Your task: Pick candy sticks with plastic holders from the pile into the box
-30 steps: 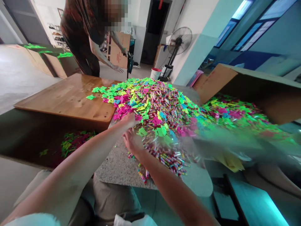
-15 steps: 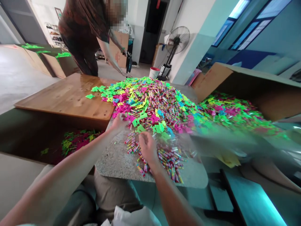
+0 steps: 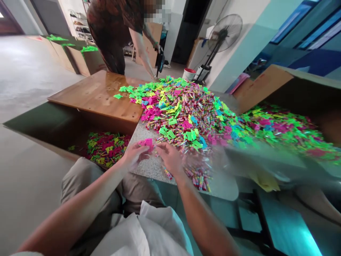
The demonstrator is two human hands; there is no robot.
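Observation:
In my left hand (image 3: 134, 155) is a bright pink plastic piece (image 3: 146, 143) with slots, pinched between thumb and fingers above the table's near edge. My right hand (image 3: 172, 159) is closed close beside it, fingertips together at the piece's right side; whatever they grip is too small to make out. Beyond both hands rises a heap of small striped tubes (image 3: 186, 110), mixed with green plastic pieces (image 3: 190, 136) and pink, yellow and blue ones. More striped tubes (image 3: 199, 181) lie loose on the speckled tabletop (image 3: 223, 190), right of my right hand.
An open box (image 3: 39, 122) with mixed pieces stands low at left, under a wooden board (image 3: 98, 94). Another box (image 3: 266, 85) spills pieces at right. A co-worker (image 3: 117, 25) leans over the far side. A blurred translucent sheet (image 3: 255, 156) lies across the right.
My left hand has drawn back from the heap with the pink piece. My right hand has come alongside it, closing its fingertips. The view has tilted and swung left.

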